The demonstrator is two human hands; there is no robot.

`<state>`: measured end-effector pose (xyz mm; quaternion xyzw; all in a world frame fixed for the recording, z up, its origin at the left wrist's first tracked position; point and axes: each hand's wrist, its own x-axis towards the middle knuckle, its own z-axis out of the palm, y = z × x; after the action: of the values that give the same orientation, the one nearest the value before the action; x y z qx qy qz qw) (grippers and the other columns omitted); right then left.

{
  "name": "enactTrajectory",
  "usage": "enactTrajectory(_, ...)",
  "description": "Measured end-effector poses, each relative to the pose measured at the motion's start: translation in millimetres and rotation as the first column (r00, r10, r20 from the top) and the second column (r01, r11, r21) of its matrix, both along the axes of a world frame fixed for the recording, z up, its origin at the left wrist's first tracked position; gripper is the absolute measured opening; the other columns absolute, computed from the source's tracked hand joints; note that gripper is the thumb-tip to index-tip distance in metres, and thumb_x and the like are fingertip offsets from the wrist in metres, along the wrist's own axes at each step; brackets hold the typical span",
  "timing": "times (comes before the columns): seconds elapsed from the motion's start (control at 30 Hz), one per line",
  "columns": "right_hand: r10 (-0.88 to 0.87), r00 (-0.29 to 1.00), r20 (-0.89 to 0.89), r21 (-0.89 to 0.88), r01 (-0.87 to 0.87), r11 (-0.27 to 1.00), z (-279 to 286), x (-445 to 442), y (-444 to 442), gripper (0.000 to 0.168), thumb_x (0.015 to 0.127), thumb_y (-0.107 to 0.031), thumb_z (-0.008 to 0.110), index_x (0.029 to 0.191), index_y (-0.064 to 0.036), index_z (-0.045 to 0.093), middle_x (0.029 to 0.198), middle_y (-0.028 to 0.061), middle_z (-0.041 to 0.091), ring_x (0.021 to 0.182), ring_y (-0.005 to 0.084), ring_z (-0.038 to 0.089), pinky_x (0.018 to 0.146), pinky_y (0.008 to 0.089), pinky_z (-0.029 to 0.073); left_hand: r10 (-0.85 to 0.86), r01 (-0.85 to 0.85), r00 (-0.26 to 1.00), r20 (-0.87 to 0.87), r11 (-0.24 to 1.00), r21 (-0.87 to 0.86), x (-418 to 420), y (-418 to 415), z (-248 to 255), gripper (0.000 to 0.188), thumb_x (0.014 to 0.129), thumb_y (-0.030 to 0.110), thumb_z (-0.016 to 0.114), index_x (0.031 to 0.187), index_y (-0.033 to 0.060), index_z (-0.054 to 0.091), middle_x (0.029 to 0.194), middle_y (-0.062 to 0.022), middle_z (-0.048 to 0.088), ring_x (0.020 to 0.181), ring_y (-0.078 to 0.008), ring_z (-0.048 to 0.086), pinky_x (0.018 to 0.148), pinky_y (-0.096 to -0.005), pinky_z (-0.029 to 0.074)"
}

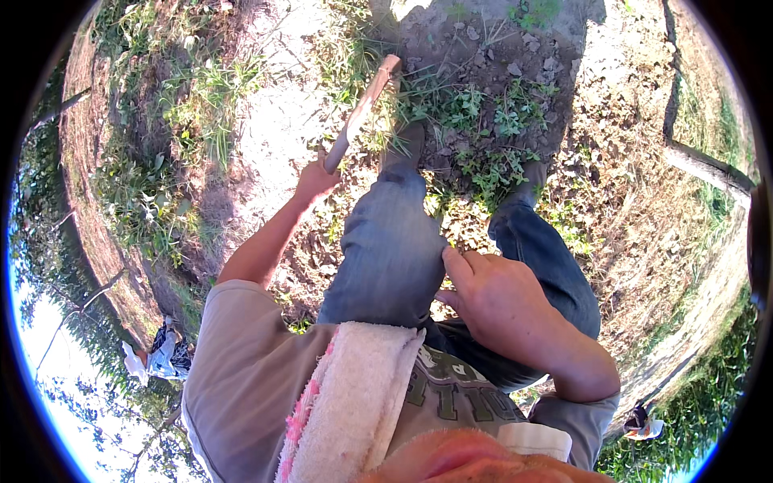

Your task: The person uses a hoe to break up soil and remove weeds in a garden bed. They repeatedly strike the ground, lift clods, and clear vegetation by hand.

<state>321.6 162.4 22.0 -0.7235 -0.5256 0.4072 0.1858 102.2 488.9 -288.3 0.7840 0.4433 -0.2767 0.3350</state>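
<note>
My left hand [318, 180] is closed around the lower end of a wooden stick or tool handle [363, 115]. Its far end leans up and to the right, over grass near my left foot. My right hand [474, 281] has its fingertips against the inner side of the left leg of my blue jeans [386, 247], around the knee. Thumb and forefinger are apart, with nothing seen between them. Low leafy weeds [519, 108] grow in the shaded soil ahead of my feet. A white and pink towel [356, 392] hangs over my chest.
Cut or pulled grass [205, 115] lies in a strip on the left. At the right, a dark branch or log [709, 166] lies on the dry ground. One person [166, 356] is far off at the lower left, and another [641, 422] at the lower right.
</note>
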Motion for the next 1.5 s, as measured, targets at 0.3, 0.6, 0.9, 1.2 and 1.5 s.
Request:
enactTrajectory(0.3, -0.014, 0.999, 0.034, 0.002, 0.014, 1.000, 2, -3, 2, 0.034, 0.085, -0.026, 0.072, 0.101, -0.001, 0.056, 0.081, 0.0131, 0.064, 0.074, 0.0302, 0.068, 0.061, 0.0410, 0.055, 0.119, -0.129, 0.991, 0.068, 0.977, 0.167, 139, 121, -41, 0.036, 0.073, 0.022, 0.074, 0.097, -0.0044, 0.070, 0.083, -0.0192, 0.073, 0.064, -0.0271, 0.071, 0.053, -0.0345, 0.055)
enactTrajectory(0.6, 0.000, 0.999, 0.052, -0.016, 0.001, 1.000, 5, 0, -3, 0.037, 0.086, -0.026, 0.072, 0.106, 0.000, 0.055, 0.080, 0.0114, 0.063, 0.073, 0.0290, 0.067, 0.060, 0.0397, 0.053, 0.156, -0.138, 0.981, -0.112, 0.979, 0.152, -112, -10, -34, 0.039, 0.068, 0.023, 0.074, 0.096, -0.0045, 0.071, 0.089, -0.0242, 0.072, 0.084, -0.0338, 0.072, 0.077, -0.0420, 0.057)
enactTrajectory(0.9, 0.002, 1.000, -0.024, -0.099, -0.004, 0.995, 5, -2, 2, 0.043, 0.090, -0.024, 0.069, 0.122, 0.000, 0.056, 0.092, 0.0157, 0.066, 0.083, 0.0337, 0.066, 0.069, 0.0432, 0.051, 0.426, -0.445, 0.893, 0.145, 0.882, 0.151, -49, 48, 15, 0.043, 0.067, 0.020, 0.073, 0.101, -0.0057, 0.066, 0.077, -0.0156, 0.069, 0.066, -0.0232, 0.068, 0.060, -0.0377, 0.054)
enactTrajectory(1.2, -0.008, 1.000, -0.013, -0.081, 0.007, 0.997, 5, -5, 6, 0.037, 0.090, -0.023, 0.068, 0.118, -0.001, 0.057, 0.086, 0.0138, 0.064, 0.080, 0.0325, 0.066, 0.067, 0.0421, 0.051, 0.487, -0.487, 0.873, 0.008, 0.873, 0.025, 63, 194, -29, 0.021, 0.077, 0.015, 0.070, 0.071, -0.0023, 0.061, 0.058, -0.0125, 0.058, 0.045, -0.0243, 0.057, 0.043, -0.0412, 0.050)
enactTrajectory(1.5, 0.028, 0.999, 0.036, -0.012, -0.028, 1.000, 9, -4, 6, 0.037, 0.090, -0.027, 0.068, 0.113, 0.000, 0.055, 0.081, 0.0117, 0.061, 0.076, 0.0291, 0.066, 0.063, 0.0394, 0.052, 0.454, -0.437, 0.883, -0.124, 0.889, 0.139, -195, 15, -63, 0.031, 0.070, 0.014, 0.067, 0.088, -0.0114, 0.069, 0.076, -0.0267, 0.070, 0.071, -0.0323, 0.073, 0.062, -0.0402, 0.058)
